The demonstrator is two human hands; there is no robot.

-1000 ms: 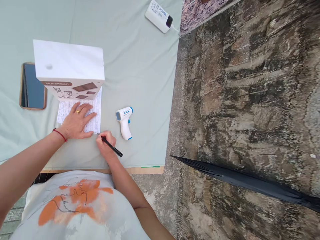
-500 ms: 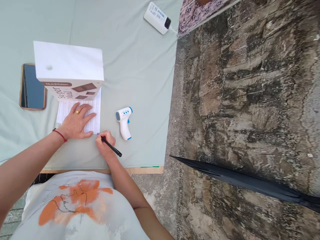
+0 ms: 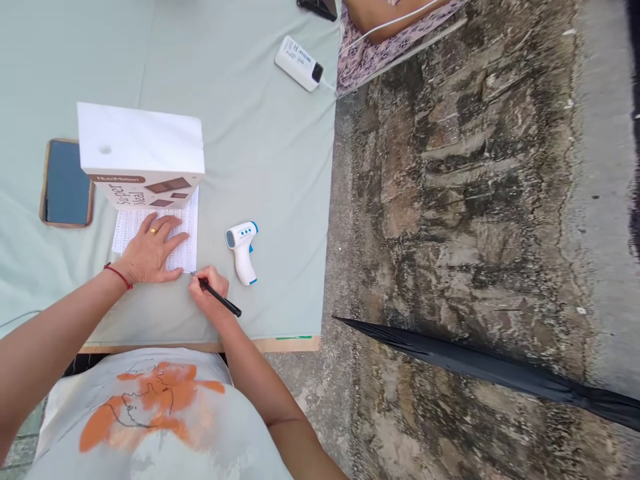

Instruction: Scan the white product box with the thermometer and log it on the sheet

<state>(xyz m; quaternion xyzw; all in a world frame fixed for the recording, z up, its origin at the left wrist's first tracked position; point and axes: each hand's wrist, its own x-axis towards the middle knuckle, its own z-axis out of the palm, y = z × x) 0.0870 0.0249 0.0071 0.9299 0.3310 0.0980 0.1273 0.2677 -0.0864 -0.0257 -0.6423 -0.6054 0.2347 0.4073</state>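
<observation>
My left hand (image 3: pixel 153 250) lies flat with fingers spread on a sheet of paper (image 3: pixel 189 230) covered in dense handwriting. A ring is on one finger and a red cord circles the wrist. My right hand (image 3: pixel 209 293) grips a black pen (image 3: pixel 220 297), its tip at the paper's lower right corner. Standing over the paper's upper part is a white box (image 3: pixel 143 140) with "NutriMotion Super Meal" on its front; it hides that part of the sheet. A white and blue infrared thermometer (image 3: pixel 243 253) lies to the right of my right hand.
A phone (image 3: pixel 69 183) with a wooden-looking edge lies left of the box. Farther back are a white power bank (image 3: pixel 299 63) with a cable and a dark object (image 3: pixel 320 8). Another person's arm (image 3: pixel 385 20) shows at the top. The cloth-covered table (image 3: pixel 280 167) ends beside a stone wall (image 3: pixel 450 200).
The view has shifted slightly, so the table things appear a little lower, and more of the other person's arm and a dark object show at the top. Both hands keep nearly the same pose.
</observation>
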